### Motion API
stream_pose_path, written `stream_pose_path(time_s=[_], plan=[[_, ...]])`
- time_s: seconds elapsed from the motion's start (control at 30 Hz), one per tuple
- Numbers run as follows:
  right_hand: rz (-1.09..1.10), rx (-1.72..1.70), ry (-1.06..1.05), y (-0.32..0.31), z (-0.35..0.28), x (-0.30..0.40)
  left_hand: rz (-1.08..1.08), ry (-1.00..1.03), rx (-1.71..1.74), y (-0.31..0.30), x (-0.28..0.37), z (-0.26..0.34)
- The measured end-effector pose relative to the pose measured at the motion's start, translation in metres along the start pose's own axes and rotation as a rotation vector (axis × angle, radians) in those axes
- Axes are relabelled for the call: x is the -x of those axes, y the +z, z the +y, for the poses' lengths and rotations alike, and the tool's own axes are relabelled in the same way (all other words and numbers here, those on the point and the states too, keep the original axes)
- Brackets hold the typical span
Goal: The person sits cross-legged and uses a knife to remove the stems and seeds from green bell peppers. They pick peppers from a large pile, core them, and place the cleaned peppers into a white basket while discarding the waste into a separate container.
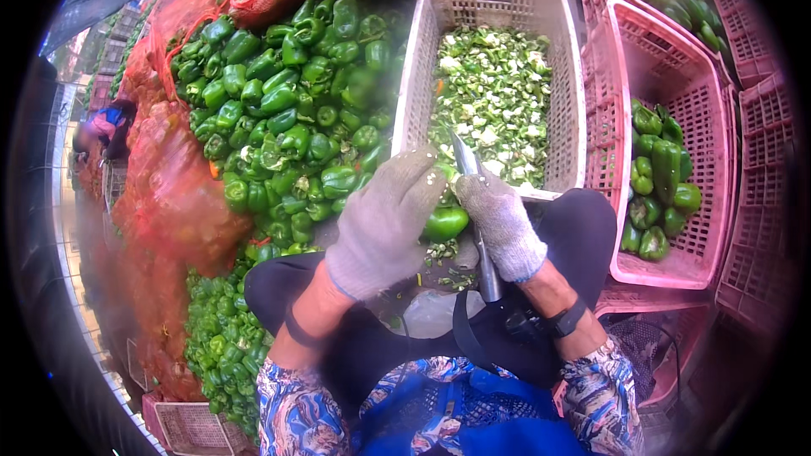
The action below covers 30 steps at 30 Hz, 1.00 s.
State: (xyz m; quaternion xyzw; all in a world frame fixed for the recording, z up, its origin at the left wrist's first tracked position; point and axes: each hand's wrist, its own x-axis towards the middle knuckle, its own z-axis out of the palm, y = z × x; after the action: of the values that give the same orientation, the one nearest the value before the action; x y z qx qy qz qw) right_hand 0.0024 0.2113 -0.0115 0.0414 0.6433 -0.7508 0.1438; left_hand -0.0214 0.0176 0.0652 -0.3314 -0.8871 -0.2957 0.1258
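My left hand [383,228], in a pale knitted glove dotted with seeds, is closed around a green bell pepper [446,224]. The pepper's glossy side shows below the fingers; the rest is hidden by the glove. My gloved right hand [500,218] grips a metal knife [467,155], its blade pointing up and its tubular handle running down past the palm. Both hands are close together at the near edge of a white plastic crate [575,107]. Inside that crate lie chopped green and whitish pepper trimmings [494,95].
A large heap of green bell peppers [279,101] spreads on the left beside red mesh sacks [171,183]. A pink crate [722,215] at right holds several peppers [662,177]. More pink crates [763,120] stand behind it. Another person [108,126] is at far left.
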Motion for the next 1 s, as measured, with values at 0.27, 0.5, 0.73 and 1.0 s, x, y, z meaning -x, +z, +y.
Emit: stream_pose_path(time_s=[0.27,0.5,0.73,1.0], plan=[[0.234,-0.109,-0.056,0.031,0.015,0.028,-0.05,-0.482,0.48,0.008,0.016,0.024],[-0.165,0.505,0.189,-0.022,-0.068,0.054,-0.013,-0.422,0.362,0.012,0.041,-0.013],[-0.52,1.037,0.039,-0.036,-0.084,0.029,-0.072,-0.314,0.407,0.015,0.036,-0.025],[-0.662,0.915,0.066,-0.026,-0.063,0.01,-0.137,-0.366,0.484,0.015,0.041,-0.031]])
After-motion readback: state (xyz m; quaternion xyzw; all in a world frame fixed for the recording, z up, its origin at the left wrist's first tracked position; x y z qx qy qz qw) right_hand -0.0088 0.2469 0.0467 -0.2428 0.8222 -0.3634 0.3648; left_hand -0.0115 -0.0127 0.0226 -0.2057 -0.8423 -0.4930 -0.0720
